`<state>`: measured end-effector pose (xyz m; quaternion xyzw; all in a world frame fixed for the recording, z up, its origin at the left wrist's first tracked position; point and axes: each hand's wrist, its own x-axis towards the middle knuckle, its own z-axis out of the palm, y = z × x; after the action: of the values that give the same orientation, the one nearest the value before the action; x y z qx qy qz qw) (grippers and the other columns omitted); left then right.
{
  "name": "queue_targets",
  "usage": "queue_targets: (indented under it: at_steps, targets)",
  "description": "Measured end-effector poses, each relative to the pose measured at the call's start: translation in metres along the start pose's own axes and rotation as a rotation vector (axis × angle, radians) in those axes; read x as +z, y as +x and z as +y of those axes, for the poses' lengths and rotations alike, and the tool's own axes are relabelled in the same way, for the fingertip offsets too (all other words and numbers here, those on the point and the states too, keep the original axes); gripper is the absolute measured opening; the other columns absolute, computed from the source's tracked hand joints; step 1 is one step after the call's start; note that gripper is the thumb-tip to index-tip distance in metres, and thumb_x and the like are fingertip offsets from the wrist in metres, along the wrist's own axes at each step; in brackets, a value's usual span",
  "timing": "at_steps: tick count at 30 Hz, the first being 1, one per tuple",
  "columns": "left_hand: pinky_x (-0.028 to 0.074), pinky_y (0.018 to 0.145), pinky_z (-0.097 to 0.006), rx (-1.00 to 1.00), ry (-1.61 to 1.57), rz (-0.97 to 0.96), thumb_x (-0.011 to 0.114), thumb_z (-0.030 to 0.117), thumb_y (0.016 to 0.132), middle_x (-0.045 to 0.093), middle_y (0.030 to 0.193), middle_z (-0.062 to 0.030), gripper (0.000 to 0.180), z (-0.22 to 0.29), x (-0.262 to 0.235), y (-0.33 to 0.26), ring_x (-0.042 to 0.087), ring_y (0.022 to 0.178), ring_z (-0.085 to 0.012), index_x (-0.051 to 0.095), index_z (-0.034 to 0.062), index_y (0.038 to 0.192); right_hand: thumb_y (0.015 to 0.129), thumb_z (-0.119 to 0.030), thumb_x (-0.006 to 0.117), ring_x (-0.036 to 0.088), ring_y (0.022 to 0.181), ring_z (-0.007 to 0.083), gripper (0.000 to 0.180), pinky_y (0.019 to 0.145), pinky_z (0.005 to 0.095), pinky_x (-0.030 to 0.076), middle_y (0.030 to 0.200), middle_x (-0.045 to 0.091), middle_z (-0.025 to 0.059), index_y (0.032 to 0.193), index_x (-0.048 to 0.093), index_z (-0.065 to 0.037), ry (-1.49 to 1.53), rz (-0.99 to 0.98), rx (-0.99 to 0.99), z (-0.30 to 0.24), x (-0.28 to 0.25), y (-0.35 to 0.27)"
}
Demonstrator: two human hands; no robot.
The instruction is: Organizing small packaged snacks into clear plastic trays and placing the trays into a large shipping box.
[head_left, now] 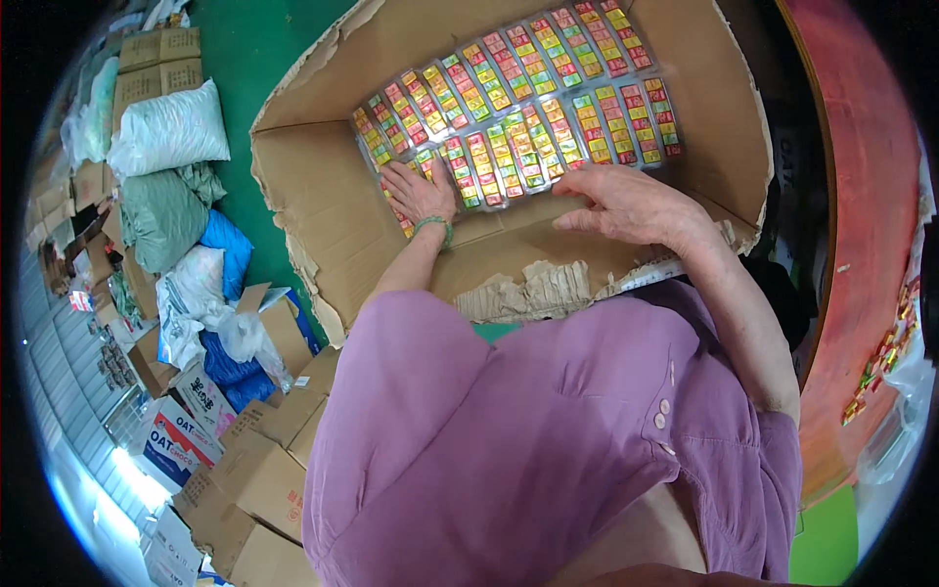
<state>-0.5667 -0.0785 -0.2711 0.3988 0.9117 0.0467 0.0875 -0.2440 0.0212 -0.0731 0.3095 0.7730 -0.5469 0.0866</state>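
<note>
A large torn-edged cardboard box [318, 210] stands before me. In it lie two rows of clear plastic packs [504, 161], each filled with a strip of small red, yellow, green and pink wrapped pieces that look like candies. My left hand [423, 194] rests palm down on the near row's left end, fingers extended and slightly spread, partly covering the packs there. Over the near row, right of centre, my right hand [631, 203] hovers with its thumb apart from the loosely bent fingers. Nothing shows in its grasp, though the fingertips are close to the packs.
The box's near flap [538, 289] is ragged, right in front of my body. Stuffed sacks [171, 127] and cardboard cartons [259, 470] are piled along the left. To the right is a red-topped table [861, 196] with loose wrapped pieces [885, 357] and clear plastic bags [895, 430].
</note>
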Motion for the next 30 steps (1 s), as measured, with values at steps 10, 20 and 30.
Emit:
queue_targets:
  at_steps: [10, 20, 30]
  targets:
    - [0.026, 0.121, -0.053, -0.044, -0.276, 0.205, 0.053, 0.046, 0.100, 0.024, 0.160, -0.0332, 0.078, -0.012, -0.012, 0.056, 0.026, 0.148, -0.0487, 0.031, -0.0053, 0.153, 0.097, -0.036, 0.067, 0.065, 0.108, 0.0326, 0.049, 0.093, 0.0437, 0.052, 0.116, 0.067, 0.0205, 0.129, 0.060, -0.001, 0.035, 0.072, 0.014, -0.005, 0.005, -0.010]
    - [0.045, 0.104, -0.054, -0.008, -0.378, 0.309, 0.063, 0.018, 0.094, 0.056, 0.135, -0.0312, 0.046, -0.023, 0.008, 0.094, 0.056, 0.121, -0.0488, 0.056, -0.0088, 0.131, 0.096, -0.030, 0.066, 0.063, 0.114, 0.0356, 0.041, 0.097, 0.0450, 0.050, 0.119, 0.067, 0.0205, 0.125, 0.063, -0.001, 0.102, 0.110, 0.084, 0.003, 0.005, -0.006]
    - [0.044, 0.106, -0.048, 0.010, -0.260, 0.246, 0.063, 0.020, 0.094, 0.056, 0.140, -0.0251, 0.050, -0.017, 0.002, 0.079, 0.052, 0.121, -0.0450, 0.056, -0.0023, 0.139, 0.096, -0.032, 0.070, 0.067, 0.113, 0.0316, 0.047, 0.096, 0.0408, 0.053, 0.119, 0.070, 0.0209, 0.129, 0.062, 0.000, 0.037, 0.078, 0.121, 0.004, 0.007, -0.003]
